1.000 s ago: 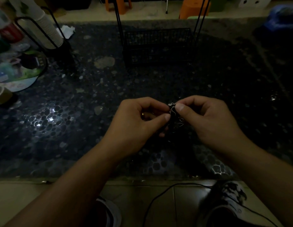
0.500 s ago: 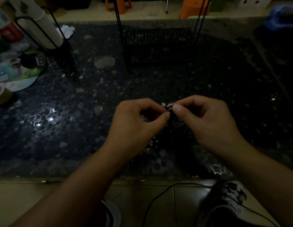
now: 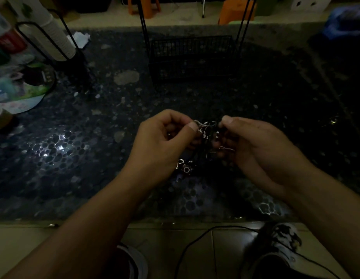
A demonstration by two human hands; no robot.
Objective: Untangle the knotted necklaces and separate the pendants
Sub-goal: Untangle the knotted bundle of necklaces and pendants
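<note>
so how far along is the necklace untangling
Nothing looks finished: no necklace or pendant lies apart on the pebble-patterned table. In hand: the left hand and right hand each pinch the tangled necklaces, with silvery pendants dangling below. Left: loosening the knot and separating every pendant.

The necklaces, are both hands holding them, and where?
Yes. The left hand and right hand each pinch the upper part of the necklace tangle between thumb and fingers; the rest hangs below.

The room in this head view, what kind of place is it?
Probably a home or small shop, not a workshop: a low pebble-patterned table holding a stack of paper cups and a wire basket, with plastic stools on the tiled floor beyond.
</note>
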